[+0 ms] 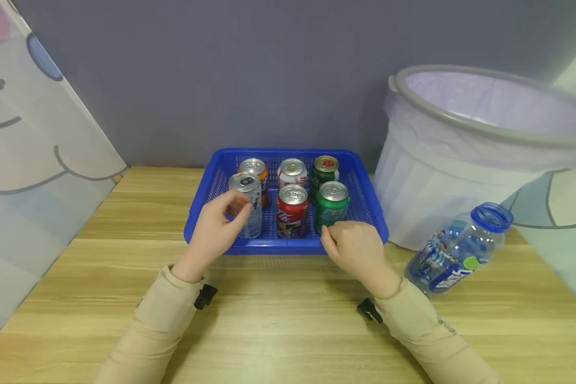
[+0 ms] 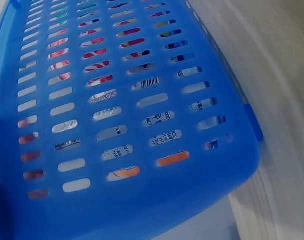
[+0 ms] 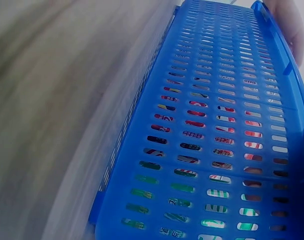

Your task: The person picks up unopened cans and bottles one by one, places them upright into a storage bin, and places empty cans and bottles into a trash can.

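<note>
In the head view, a blue plastic basket (image 1: pixel 288 246) holds several drink cans in two rows. My left hand (image 1: pixel 216 224) is bent over the basket's front left, with thumb and forefinger apart beside a tall silver can (image 1: pixel 253 213). At the front right, my right hand (image 1: pixel 357 245) is curled over the rim close to a green can (image 1: pixel 333 202); its fingertips are hidden, so I cannot tell whether they hold anything. A red can (image 1: pixel 293 210) stands between the hands. Left fingers (image 3: pixel 289 22) show above the rim in the right wrist view.
Behind the front cans stand an orange can (image 1: pixel 265 178), a white can (image 1: pixel 292 173) and a dark green can (image 1: pixel 326 173). A large lined bin (image 1: pixel 413 181) stands right of the basket. A clear blue-labelled bottle (image 1: pixel 456 250) leans on the wooden table (image 1: pixel 269 330) beside my right forearm.
</note>
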Motion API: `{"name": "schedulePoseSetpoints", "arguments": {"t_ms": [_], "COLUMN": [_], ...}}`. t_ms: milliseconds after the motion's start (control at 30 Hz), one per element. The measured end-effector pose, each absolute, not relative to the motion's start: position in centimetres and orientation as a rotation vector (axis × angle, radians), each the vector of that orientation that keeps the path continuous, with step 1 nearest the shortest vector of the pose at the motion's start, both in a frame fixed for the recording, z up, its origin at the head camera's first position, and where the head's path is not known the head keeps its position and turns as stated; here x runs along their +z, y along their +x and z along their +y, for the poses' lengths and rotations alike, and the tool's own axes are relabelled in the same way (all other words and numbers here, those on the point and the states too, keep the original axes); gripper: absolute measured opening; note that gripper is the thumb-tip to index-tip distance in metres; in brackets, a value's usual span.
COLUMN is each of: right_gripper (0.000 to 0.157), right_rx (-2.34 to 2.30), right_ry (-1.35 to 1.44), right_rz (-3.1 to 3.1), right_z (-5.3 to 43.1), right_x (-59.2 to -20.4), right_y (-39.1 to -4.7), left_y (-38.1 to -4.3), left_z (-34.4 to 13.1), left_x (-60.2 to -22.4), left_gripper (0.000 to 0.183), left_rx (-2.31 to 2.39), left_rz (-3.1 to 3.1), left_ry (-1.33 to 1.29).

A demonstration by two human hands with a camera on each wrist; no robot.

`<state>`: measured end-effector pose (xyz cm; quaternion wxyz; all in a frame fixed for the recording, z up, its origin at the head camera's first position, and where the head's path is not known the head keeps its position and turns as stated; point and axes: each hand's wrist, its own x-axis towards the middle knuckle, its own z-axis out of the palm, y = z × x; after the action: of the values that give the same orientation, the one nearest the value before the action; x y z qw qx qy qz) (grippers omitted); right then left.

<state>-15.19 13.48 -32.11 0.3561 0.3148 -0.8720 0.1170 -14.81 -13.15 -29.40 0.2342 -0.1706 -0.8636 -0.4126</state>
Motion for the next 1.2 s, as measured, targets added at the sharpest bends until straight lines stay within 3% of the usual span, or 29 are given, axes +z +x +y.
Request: {"name": "schedulePoseSetpoints", "arguments": {"t_ms": [233, 733, 1033, 1200], "right_gripper": [0.046, 0.047, 0.041, 0.028], "right_rx": [0.294, 0.340, 0.474, 0.446], "right_ry": [0.816, 0.813, 0.892, 0.956], "right_rz": [-2.264, -2.377, -2.548, -2.568], "right_z": [13.1, 13.3, 13.3, 14.0], "right_x": [-31.7, -31.4, -30.1, -28.8], "right_y": [-15.2, -15.2, -14.9, -14.2], "left_y": [-14.3, -14.0, -13.4, -13.6], "left_z": [-12.8, -12.1, -12.0, -11.7], "left_x": [-29.4, -30.2, -30.7, -30.7], "left_gripper": [0.015, 0.018, 0.020, 0.021], "left_rx": [-0.772, -0.479, -0.420, -0.403], "left_rz": [-2.600, -2.626, -2.643, -2.617], "left_ry": [-0.553, -0.497, -0.432, -0.459]}}
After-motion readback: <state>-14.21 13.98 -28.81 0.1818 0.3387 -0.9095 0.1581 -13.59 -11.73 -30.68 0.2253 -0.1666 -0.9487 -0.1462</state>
